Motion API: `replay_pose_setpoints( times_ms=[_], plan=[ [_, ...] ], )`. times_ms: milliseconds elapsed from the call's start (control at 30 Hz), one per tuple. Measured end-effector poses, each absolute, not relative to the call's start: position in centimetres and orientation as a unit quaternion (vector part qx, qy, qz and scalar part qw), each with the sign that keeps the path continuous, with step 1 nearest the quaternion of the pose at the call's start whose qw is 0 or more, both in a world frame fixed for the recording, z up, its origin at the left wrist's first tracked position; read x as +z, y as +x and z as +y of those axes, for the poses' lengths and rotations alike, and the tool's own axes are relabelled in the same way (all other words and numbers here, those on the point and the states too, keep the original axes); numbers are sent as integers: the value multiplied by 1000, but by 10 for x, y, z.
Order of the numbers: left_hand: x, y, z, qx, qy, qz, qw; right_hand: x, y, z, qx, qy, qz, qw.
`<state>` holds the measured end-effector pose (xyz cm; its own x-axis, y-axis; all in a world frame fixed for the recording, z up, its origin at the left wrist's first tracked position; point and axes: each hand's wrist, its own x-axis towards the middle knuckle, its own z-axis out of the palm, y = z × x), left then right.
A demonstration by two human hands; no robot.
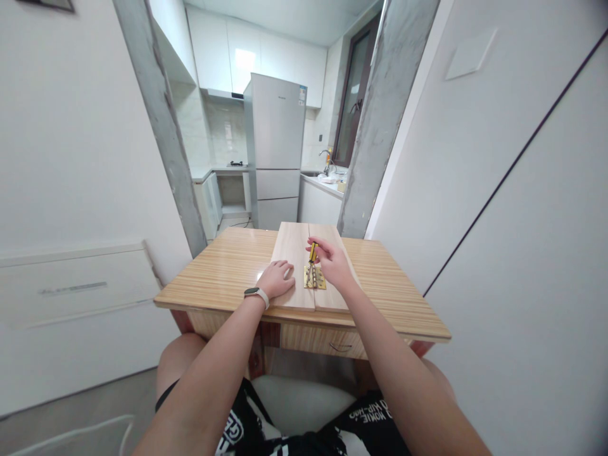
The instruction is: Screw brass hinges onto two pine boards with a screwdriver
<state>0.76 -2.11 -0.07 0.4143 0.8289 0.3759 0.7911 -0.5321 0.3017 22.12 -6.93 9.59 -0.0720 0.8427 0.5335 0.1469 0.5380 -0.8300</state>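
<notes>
- The right hand (331,261) pinches the top of a screwdriver (312,256) with a yellow and black handle, fingers closed round the handle's upper end.
- The screwdriver stands nearly upright just left of that hand, its tip down on a brass hinge (315,278).
- The hinge lies flat below and to the left of the right hand, straddling the seam between two pale wooden boards (294,247) laid side by side.
- The left hand (277,278) lies palm down on the left board, fingers loosely spread and holding nothing, its fingertips just beside the hinge's left edge.
- A pale wristband (257,294) sits on the left wrist.
- The boards rest on a striped wooden counter (228,266), reaching from its near edge to its far edge.
- A drawer with a small dark handle (340,347) shows under the counter's front.
- Beyond the counter, between two grey pillars, stand a silver refrigerator (278,149), white cabinets (247,54) and a sink tap (327,158).
</notes>
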Motion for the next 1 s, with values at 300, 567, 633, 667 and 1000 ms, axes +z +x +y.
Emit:
replay_pose_setpoints(
  times_ms=[300, 567, 633, 667, 1000],
  plan=[
    [-4, 7, -19, 249, 842, 478, 32, 102, 224, -68, 200, -443, -651, 583],
    [-1, 7, -20, 248, 843, 477, 34, 103, 213, -77, 279, -366, -648, 607],
    [-1, 8, -21, 248, 843, 475, 33, 101, 212, -77, 276, -367, -649, 606],
    [0, 8, -21, 248, 843, 475, 33, 100, 212, -76, 278, -368, -651, 602],
    [-2, 8, -19, 248, 840, 481, 37, 100, 217, -71, 283, -379, -651, 593]
  ],
)
